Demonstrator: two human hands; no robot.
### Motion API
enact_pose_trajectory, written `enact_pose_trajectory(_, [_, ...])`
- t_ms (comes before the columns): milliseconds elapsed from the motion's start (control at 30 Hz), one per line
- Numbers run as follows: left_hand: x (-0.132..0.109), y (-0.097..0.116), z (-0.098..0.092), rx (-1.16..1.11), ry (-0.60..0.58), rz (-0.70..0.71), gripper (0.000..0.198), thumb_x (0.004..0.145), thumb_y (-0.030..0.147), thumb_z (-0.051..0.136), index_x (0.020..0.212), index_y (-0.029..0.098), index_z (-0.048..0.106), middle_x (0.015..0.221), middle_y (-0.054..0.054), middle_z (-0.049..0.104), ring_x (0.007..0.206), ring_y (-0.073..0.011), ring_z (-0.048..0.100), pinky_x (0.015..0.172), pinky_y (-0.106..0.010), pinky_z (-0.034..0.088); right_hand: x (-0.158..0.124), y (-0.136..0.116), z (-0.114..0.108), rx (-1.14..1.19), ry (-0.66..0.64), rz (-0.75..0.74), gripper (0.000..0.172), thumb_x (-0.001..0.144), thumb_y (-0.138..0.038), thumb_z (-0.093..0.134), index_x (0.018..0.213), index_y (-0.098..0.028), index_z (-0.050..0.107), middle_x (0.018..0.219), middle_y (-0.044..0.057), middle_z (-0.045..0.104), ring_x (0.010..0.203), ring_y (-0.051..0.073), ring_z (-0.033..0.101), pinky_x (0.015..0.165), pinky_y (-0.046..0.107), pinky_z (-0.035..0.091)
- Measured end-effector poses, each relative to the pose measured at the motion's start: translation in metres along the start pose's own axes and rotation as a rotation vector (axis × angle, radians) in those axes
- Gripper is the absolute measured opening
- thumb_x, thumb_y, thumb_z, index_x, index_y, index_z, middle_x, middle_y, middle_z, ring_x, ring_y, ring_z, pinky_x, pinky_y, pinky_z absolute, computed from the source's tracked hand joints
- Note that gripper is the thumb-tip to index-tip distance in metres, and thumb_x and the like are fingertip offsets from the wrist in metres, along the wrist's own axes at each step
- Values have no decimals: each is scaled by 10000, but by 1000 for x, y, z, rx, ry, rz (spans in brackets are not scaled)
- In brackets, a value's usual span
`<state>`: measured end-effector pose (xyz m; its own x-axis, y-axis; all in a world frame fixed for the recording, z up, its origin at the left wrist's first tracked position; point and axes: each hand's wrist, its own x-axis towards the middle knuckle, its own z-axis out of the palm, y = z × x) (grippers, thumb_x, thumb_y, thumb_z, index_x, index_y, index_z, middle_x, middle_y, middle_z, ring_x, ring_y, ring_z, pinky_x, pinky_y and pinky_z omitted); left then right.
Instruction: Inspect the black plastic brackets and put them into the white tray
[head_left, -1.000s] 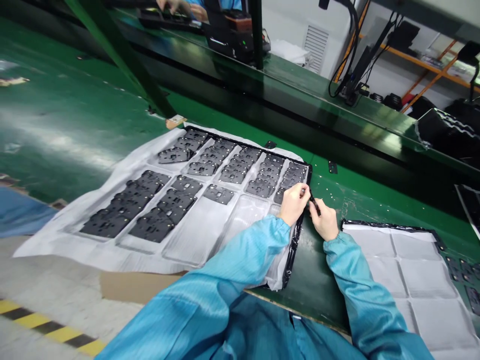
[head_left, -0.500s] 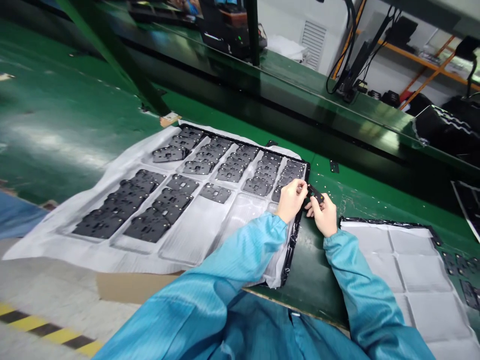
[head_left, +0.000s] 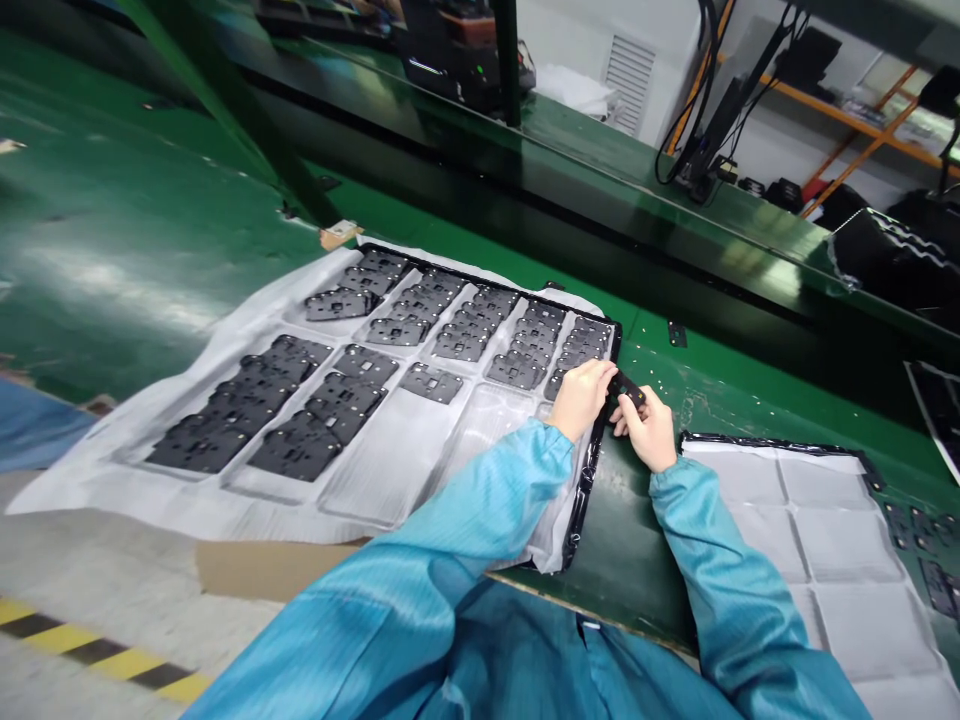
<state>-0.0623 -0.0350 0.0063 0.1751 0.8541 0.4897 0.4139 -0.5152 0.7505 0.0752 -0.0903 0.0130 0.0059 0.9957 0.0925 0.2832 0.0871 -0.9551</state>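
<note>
A small black flat plate with fine holes is between my two hands, above the right edge of the large tray. My right hand is closed on its near end, thumb on top. At the far end of the plate, my left hand has its fingertips pinched together against it. Whatever is in that pinch is too small to make out. Left of my hands, overlapping rows of similar black plates lie in the tray's compartments, over a white translucent liner.
At the right lies a second tray with a white sheet, and loose black plates beside it. A single black part and white specks are on the green bench. A slanted green post rises behind the large tray.
The plate has turned slightly in my right hand and shows more of its flat face. My left fingertips have moved a little right, closer against its end.
</note>
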Motion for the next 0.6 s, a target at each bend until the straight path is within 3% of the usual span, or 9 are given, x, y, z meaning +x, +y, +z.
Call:
enact_pose_trajectory(233, [0, -3, 3, 102, -42, 27, 225, 938, 210, 390, 968, 157, 607, 886, -83, 626, 794, -162, 606, 775, -280, 478, 2, -1, 0, 112, -8, 61, 291, 871, -470, 557, 835, -199, 457, 617, -19, 631, 403, 93, 550, 404, 197, 436])
enact_pose_trajectory(433, [0, 0, 2, 85, 10, -21, 189, 849, 105, 453, 961, 157, 595, 872, -59, 628, 788, -151, 597, 764, -267, 471, 6, 2, 0, 182, 37, 91, 300, 863, -464, 572, 826, -199, 439, 595, -31, 624, 387, 93, 549, 386, 190, 425])
enact_pose_trajectory(600, [1, 4, 0, -54, 96, -176, 172, 786, 90, 484, 888, 160, 602, 805, -28, 631, 673, -117, 576, 694, -250, 473, 9, 4, -6, 231, 70, 115, 332, 849, -499, 576, 862, -197, 441, 593, -31, 631, 388, 99, 556, 380, 189, 420])
